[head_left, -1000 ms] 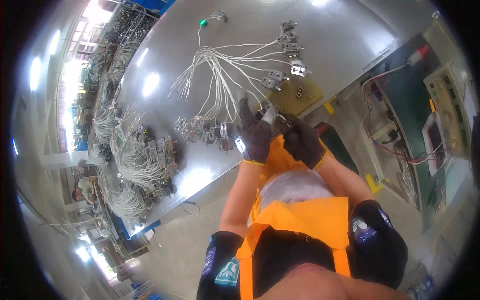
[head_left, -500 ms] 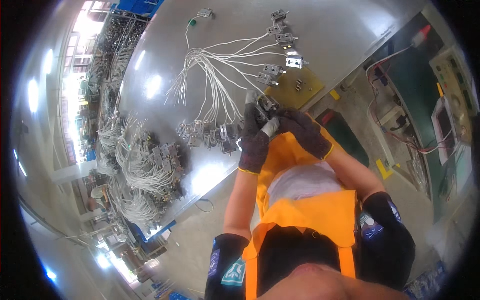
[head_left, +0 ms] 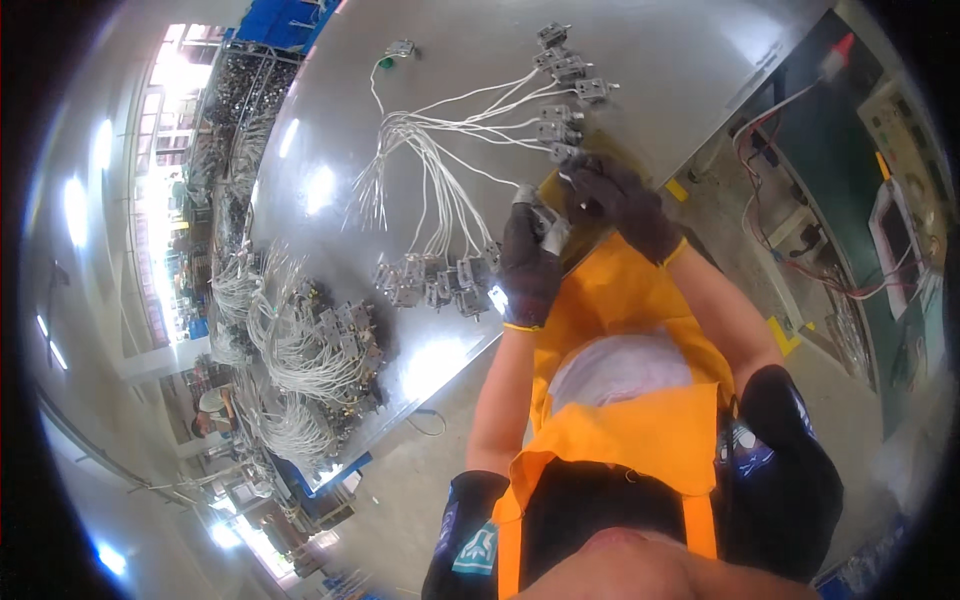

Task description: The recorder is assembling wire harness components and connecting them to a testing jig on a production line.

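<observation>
Both my hands wear dark gloves with grey fingertips. My left hand (head_left: 530,262) is closed round a small silver metal box-shaped unit (head_left: 544,215) at the table's edge, mostly covered by the fingers; a white cable (head_left: 480,173) leads to it. My right hand (head_left: 622,205) reaches over a yellow pad (head_left: 553,190), fingers bent together; whatever they pinch is hidden. Just beyond its fingertips lie several similar metal units (head_left: 557,125) on white cables. Left of my left hand, a cluster of such units (head_left: 435,283) rests on the table. The cables gather into one bundle (head_left: 395,125).
The shiny metal table (head_left: 320,110) slants across the view. A large heap of cabled units (head_left: 300,350) covers its left end. One lone unit (head_left: 400,48) lies at the far side. To the right stand a green bench (head_left: 830,190) and red and white wires (head_left: 760,230).
My right hand has moved away from my left, up and over the yellow pad. My left hand has shifted slightly right and down. The view has shifted a little.
</observation>
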A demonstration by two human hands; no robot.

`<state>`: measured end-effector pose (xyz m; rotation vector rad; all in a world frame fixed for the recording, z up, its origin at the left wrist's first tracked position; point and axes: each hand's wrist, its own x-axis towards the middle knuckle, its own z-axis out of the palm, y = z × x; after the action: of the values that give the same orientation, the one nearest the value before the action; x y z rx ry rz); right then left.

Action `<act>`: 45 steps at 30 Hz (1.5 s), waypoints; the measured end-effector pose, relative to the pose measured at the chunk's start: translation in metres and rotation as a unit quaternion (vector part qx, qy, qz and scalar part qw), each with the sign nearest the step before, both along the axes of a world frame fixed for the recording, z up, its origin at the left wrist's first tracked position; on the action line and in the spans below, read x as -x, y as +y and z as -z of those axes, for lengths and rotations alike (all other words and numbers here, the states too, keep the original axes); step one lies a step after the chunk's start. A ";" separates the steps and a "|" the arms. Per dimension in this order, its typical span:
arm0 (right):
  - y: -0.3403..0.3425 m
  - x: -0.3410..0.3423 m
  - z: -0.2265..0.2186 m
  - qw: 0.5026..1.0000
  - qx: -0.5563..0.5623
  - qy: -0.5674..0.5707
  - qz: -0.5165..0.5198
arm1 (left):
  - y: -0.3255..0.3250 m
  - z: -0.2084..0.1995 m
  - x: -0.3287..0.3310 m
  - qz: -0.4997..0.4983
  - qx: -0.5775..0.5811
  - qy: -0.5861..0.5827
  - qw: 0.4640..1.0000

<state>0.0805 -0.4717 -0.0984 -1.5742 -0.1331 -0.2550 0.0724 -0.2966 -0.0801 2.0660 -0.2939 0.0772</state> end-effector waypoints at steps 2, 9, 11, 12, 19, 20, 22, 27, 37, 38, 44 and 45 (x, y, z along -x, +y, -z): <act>-0.007 0.015 -0.019 0.992 -0.027 0.115 -0.034 | -0.004 0.001 -0.003 -0.005 -0.108 -0.076 0.991; -0.008 0.072 -0.026 0.974 -0.072 0.201 -0.079 | 0.013 -0.004 -0.012 0.112 0.029 0.029 0.993; 0.005 0.072 -0.021 0.983 -0.034 0.161 -0.079 | 0.004 -0.007 -0.007 0.088 0.116 0.099 0.984; 0.013 0.070 -0.016 0.989 -0.001 0.124 -0.075 | -0.001 -0.011 -0.004 0.066 0.198 0.173 0.963; 0.031 0.055 -0.017 0.987 0.057 -0.147 0.013 | -0.010 0.007 -0.006 0.000 0.229 0.079 0.970; 0.022 0.054 -0.012 0.970 0.171 -0.170 0.006 | -0.007 0.004 -0.009 0.005 0.134 0.064 0.989; 0.013 0.053 -0.004 0.939 0.286 -0.192 -0.005 | -0.008 -0.002 -0.004 0.007 0.040 0.049 0.998; 0.034 0.063 -0.019 0.930 -0.254 0.261 -0.055 | -0.005 0.013 -0.006 -0.010 0.071 -0.030 0.997; 0.033 0.064 0.009 0.865 -0.388 0.264 -0.175 | -0.006 -0.018 0.009 -0.079 0.364 0.230 0.899; 0.034 0.057 0.007 0.932 -0.267 0.193 -0.151 | 0.004 -0.006 0.011 -0.072 0.325 0.272 0.903; 0.025 0.038 -0.012 0.996 -0.031 0.026 -0.084 | 0.027 -0.081 0.035 0.180 -0.220 -0.190 0.940; 0.026 0.039 -0.015 0.996 -0.034 0.028 -0.080 | 0.047 -0.086 0.031 0.172 -0.263 -0.152 0.937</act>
<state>0.0420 -0.4462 -0.0839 -1.4936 -0.2043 -0.0886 0.0419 -0.2494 0.0062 2.4929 -0.9511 0.1136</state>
